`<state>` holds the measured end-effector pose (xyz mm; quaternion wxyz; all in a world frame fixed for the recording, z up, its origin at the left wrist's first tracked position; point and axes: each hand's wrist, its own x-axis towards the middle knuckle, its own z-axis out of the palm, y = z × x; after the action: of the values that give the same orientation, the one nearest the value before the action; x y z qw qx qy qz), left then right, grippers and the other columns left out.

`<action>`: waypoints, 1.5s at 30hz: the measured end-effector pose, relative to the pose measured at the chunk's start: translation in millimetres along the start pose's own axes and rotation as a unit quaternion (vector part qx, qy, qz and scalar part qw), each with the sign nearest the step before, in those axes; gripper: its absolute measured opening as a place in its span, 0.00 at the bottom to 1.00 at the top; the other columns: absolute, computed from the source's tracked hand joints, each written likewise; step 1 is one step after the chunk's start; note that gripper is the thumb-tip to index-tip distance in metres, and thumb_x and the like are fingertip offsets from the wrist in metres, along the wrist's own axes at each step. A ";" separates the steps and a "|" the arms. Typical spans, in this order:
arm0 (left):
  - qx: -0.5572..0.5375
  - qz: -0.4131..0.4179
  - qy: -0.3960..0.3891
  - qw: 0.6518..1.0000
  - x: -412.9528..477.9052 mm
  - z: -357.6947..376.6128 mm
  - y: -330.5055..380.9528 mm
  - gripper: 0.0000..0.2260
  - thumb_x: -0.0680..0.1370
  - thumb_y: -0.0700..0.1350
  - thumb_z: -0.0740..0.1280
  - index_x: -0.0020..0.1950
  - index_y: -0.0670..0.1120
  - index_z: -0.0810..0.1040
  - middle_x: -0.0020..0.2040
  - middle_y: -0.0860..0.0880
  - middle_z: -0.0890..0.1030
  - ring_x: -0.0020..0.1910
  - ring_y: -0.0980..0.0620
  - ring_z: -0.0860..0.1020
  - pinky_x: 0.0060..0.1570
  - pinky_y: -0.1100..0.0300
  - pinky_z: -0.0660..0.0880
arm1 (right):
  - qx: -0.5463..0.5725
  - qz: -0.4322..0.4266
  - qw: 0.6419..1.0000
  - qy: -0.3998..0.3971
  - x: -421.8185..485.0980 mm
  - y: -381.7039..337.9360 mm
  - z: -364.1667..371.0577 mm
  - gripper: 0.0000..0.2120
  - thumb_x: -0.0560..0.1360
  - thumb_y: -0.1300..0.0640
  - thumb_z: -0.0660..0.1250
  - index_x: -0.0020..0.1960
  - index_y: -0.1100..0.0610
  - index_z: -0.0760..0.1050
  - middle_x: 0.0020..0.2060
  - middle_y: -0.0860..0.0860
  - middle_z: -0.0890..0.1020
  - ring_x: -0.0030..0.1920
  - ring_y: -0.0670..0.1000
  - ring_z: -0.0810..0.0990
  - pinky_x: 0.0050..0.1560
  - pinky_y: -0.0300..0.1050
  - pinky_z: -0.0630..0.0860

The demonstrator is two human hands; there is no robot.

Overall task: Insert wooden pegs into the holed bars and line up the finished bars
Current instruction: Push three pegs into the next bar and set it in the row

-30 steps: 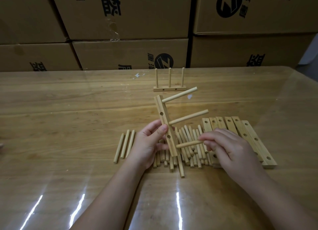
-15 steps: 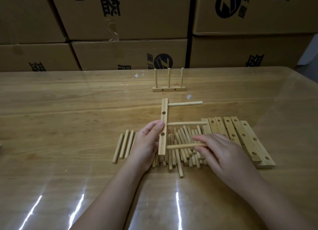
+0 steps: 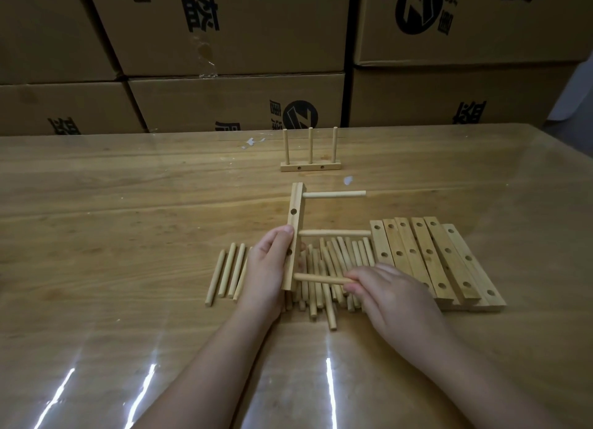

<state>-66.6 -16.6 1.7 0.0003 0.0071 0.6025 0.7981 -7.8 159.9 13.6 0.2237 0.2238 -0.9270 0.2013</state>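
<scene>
The left hand [image 3: 266,268] grips the holed bar [image 3: 296,216] at its lower half, thumb along the left face and the fingers curled behind it. The bar is held on end above the table [image 3: 128,203], its long axis running away from the person, over the left edge of the pile of loose pegs [image 3: 335,260].

Two pegs are seated in the bar and project to the right: the top peg [image 3: 333,194] near the far end and the middle peg [image 3: 333,232] at mid-length. One open side hole shows between them on the bar's left face.

The right hand [image 3: 394,297] pinches the third peg [image 3: 321,278] at its right end between thumb and forefinger, the other fingers loosely curled. The left end of this peg meets the bar near its lower end (how deep it sits cannot be told).

Three separate pegs [image 3: 229,273] lie side by side on the table, just left of the left hand. A row of empty bars [image 3: 430,258] lies flat to the right of the pile, edges touching, holes facing up.

The finished bar [image 3: 310,166] lies flat at the far centre of the table, well apart from the hands, with three pegs standing upright. Stacked cardboard boxes [image 3: 224,27] stand behind the table.
</scene>
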 end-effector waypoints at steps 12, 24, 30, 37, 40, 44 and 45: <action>0.012 0.016 0.018 1.000 -1.0 0.9 0.0 0.08 0.79 0.44 0.64 0.45 0.46 0.81 0.32 0.50 0.80 0.28 0.56 0.76 0.27 0.64 0.73 | 0.022 -0.002 1.000 0.001 -0.6 0.4 4.8 0.17 0.76 0.50 0.54 0.45 0.56 0.80 0.33 0.46 0.80 0.33 0.47 0.76 0.29 0.44 0.75; 0.050 0.058 0.014 0.997 -5.6 -1.9 -3.4 0.08 0.77 0.48 0.66 0.42 0.54 0.84 0.33 0.52 0.81 0.30 0.58 0.78 0.29 0.65 0.73 | 0.049 -0.003 0.999 0.001 -3.9 1.9 7.7 0.17 0.76 0.49 0.55 0.43 0.56 0.79 0.31 0.46 0.78 0.32 0.46 0.76 0.29 0.42 0.75; 0.050 0.063 0.023 0.996 -4.1 -1.8 -3.1 0.11 0.79 0.44 0.63 0.41 0.53 0.83 0.33 0.51 0.81 0.30 0.58 0.77 0.29 0.65 0.74 | 0.027 0.015 0.999 0.013 -2.3 -2.5 10.2 0.15 0.77 0.50 0.56 0.46 0.56 0.79 0.34 0.46 0.79 0.34 0.45 0.76 0.30 0.39 0.74; 0.068 0.054 0.051 0.995 -2.0 0.2 -4.1 0.08 0.80 0.45 0.63 0.49 0.47 0.81 0.37 0.51 0.82 0.38 0.54 0.80 0.40 0.61 0.76 | 0.021 0.009 0.999 0.047 -3.2 4.5 2.6 0.16 0.77 0.48 0.56 0.53 0.56 0.78 0.40 0.45 0.79 0.38 0.45 0.75 0.36 0.38 0.73; 0.065 0.055 0.062 0.994 -1.6 0.1 -4.3 0.08 0.80 0.45 0.63 0.48 0.49 0.82 0.37 0.51 0.83 0.38 0.54 0.80 0.42 0.59 0.76 | 0.021 0.017 0.998 0.054 -2.3 10.3 4.2 0.16 0.77 0.50 0.55 0.49 0.57 0.78 0.39 0.46 0.79 0.39 0.47 0.76 0.36 0.41 0.74; 0.068 0.057 0.055 0.995 -2.4 -0.5 -4.1 0.09 0.80 0.47 0.63 0.46 0.52 0.82 0.37 0.52 0.83 0.38 0.55 0.81 0.40 0.62 0.76 | 0.006 0.036 0.999 0.038 -1.6 13.0 5.3 0.16 0.78 0.49 0.53 0.47 0.55 0.77 0.39 0.45 0.78 0.40 0.46 0.74 0.38 0.39 0.70; 0.065 0.053 0.056 0.995 -2.1 -0.8 -4.0 0.09 0.80 0.47 0.63 0.46 0.51 0.82 0.37 0.51 0.83 0.38 0.55 0.80 0.41 0.61 0.76 | -0.006 0.038 0.999 0.026 -1.4 12.5 6.0 0.17 0.78 0.48 0.52 0.47 0.55 0.77 0.39 0.45 0.77 0.40 0.45 0.73 0.40 0.38 0.68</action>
<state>-64.5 -16.3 -2.3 -0.0766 -0.0055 0.6508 0.7553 -14.9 167.8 4.5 0.2414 0.1817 -0.9299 0.2099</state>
